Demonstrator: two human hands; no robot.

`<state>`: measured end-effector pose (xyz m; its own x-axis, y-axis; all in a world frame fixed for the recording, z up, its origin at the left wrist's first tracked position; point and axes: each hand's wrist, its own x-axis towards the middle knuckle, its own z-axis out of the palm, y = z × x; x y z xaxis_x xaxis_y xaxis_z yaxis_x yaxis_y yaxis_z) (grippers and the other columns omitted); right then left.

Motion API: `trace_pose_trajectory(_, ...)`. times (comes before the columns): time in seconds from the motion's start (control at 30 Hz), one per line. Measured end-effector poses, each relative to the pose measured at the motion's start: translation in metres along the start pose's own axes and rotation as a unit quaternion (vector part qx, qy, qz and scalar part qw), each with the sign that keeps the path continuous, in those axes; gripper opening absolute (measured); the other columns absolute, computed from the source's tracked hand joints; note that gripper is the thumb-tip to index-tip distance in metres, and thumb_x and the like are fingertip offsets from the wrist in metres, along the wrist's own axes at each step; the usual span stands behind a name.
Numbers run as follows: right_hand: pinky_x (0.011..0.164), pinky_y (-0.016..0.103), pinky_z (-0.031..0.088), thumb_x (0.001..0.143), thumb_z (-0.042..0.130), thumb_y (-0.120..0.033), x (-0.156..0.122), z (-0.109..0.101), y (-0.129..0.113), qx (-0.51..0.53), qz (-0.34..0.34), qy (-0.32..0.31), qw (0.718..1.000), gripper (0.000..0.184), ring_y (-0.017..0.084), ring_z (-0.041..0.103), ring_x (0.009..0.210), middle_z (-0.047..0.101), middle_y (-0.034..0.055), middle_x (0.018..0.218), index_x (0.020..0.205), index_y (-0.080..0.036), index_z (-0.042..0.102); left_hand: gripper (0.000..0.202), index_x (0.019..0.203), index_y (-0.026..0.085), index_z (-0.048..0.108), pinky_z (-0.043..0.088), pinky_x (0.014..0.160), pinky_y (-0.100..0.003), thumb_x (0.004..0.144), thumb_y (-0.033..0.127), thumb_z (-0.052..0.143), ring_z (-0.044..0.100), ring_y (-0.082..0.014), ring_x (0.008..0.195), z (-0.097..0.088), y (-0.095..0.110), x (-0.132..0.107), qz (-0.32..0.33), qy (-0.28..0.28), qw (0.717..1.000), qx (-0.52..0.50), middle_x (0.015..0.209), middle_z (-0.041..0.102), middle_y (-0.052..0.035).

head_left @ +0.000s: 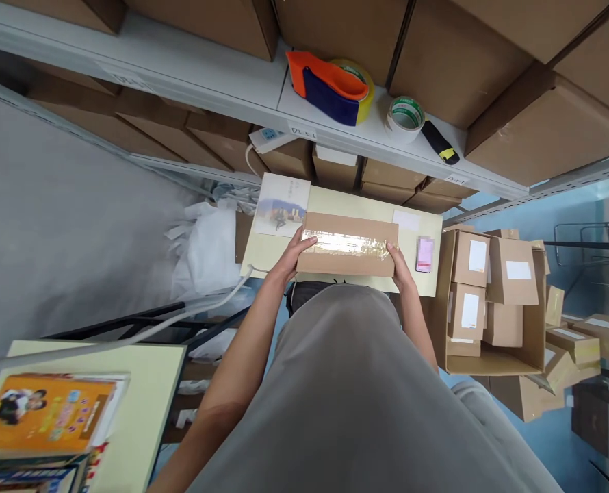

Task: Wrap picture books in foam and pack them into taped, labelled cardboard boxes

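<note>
A flat brown cardboard parcel point(348, 245) with a strip of clear tape along its top lies on a pale yellow table point(366, 204). My left hand point(295, 252) grips its left end, fingers curled over the edge. On the right end, my right hand point(399, 267) holds the parcel the same way. A booklet with a landscape picture point(282, 205) lies just left of the parcel. Right of it sit a small pink item point(425, 253) and a white slip point(406, 220).
On the shelf above rest an orange-and-blue tape dispenser point(330, 85), a tape roll point(405, 118) and a black-and-yellow cutter point(441, 142). An open carton of small labelled parcels point(489, 301) stands to the right. Books point(45, 414) sit on a second table at lower left. White bags point(206, 250) lie left.
</note>
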<state>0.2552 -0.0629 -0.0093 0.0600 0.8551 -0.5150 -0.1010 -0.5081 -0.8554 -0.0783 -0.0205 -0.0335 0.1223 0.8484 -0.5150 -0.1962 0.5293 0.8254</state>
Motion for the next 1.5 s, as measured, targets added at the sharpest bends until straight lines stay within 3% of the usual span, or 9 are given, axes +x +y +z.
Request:
trace_pose_trajectory(0.23, 0.123, 0.053, 0.062, 0.092, 0.079, -0.078, 0.015, -0.003, -0.011, 0.050, 0.014, -0.023, 0.998, 0.076, 0.037, 0.071, 0.145, 0.079, 0.0080, 0.149, 0.151, -0.031, 0.069, 0.099, 0.160, 0.025, 0.063, 0.060, 0.122, -0.058, 0.080, 0.079, 0.086, 0.073, -0.0440, 0.139, 0.005, -0.003, 0.010, 0.039, -0.006, 0.999, -0.015, 0.148, 0.077, -0.0177)
trace_pose_trajectory(0.43, 0.120, 0.053, 0.065, 0.093, 0.074, -0.083, 0.012, -0.004, -0.005, 0.054, 0.028, -0.028, 0.998, 0.075, 0.036, 0.072, 0.144, 0.080, 0.0073, 0.147, 0.148, -0.034, 0.069, 0.109, 0.147, 0.017, 0.075, 0.065, 0.115, -0.057, 0.080, 0.103, 0.066, 0.075, -0.0466, 0.136, -0.003, -0.021, 0.013, -0.044, -0.047, 0.994, -0.086, 0.131, 0.084, -0.0207)
trace_pose_trajectory(0.77, 0.117, 0.051, 0.068, 0.097, 0.068, -0.086, 0.014, -0.005, -0.007, 0.076, 0.066, -0.064, 0.993, 0.073, 0.033, 0.071, 0.148, 0.080, 0.0069, 0.148, 0.147, -0.033, 0.070, 0.103, 0.154, 0.017, 0.071, 0.067, 0.113, -0.055, 0.092, 0.099, 0.059, 0.082, -0.0424, 0.127, -0.010, -0.022, 0.026, -0.107, -0.068, 0.983, -0.133, 0.130, 0.085, -0.0198)
trace_pose_trajectory(0.97, 0.115, 0.056, 0.069, 0.094, 0.068, -0.090, -0.002, -0.022, 0.013, 0.087, 0.067, -0.014, 0.994, 0.073, 0.034, 0.073, 0.145, 0.081, 0.0062, 0.145, 0.140, -0.034, 0.071, 0.095, 0.153, 0.018, 0.072, 0.070, 0.106, -0.050, 0.097, 0.094, 0.058, 0.085, -0.0400, 0.118, 0.009, -0.037, 0.035, -0.129, -0.071, 0.981, -0.128, 0.126, 0.087, -0.0176)
trace_pose_trajectory(1.17, 0.109, 0.058, 0.071, 0.089, 0.072, -0.089, -0.007, -0.036, 0.017, 0.083, 0.082, 0.030, 0.993, 0.075, 0.035, 0.075, 0.141, 0.080, 0.0047, 0.147, 0.143, -0.037, 0.069, 0.090, 0.140, 0.017, 0.077, 0.071, 0.099, -0.048, 0.093, 0.093, 0.066, 0.086, -0.0391, 0.110, 0.030, -0.042, 0.040, -0.136, -0.037, 0.983, -0.116, 0.117, 0.088, -0.0162)
trace_pose_trajectory(1.33, 0.112, 0.055, 0.068, 0.088, 0.073, -0.089, 0.021, -0.032, -0.007, 0.057, 0.070, 0.041, 0.995, 0.082, 0.036, 0.076, 0.138, 0.080, 0.0071, 0.147, 0.148, -0.033, 0.067, 0.083, 0.122, 0.014, 0.079, 0.069, 0.092, -0.045, 0.086, 0.089, 0.078, 0.084, -0.0366, 0.102, 0.036, -0.030, 0.052, -0.077, 0.061, 0.991, -0.090, 0.097, 0.085, -0.0157)
trace_pose_trajectory(1.5, 0.117, 0.051, 0.065, 0.090, 0.069, -0.090, 0.044, -0.026, -0.027, 0.014, 0.054, 0.065, 0.996, 0.083, 0.034, 0.077, 0.135, 0.084, 0.0094, 0.140, 0.145, -0.027, 0.069, 0.066, 0.103, 0.018, 0.078, 0.065, 0.089, -0.041, 0.089, 0.082, 0.079, 0.080, -0.0328, 0.102, 0.039, -0.024, 0.068, -0.060, 0.090, 0.993, -0.038, 0.095, 0.083, -0.0137)
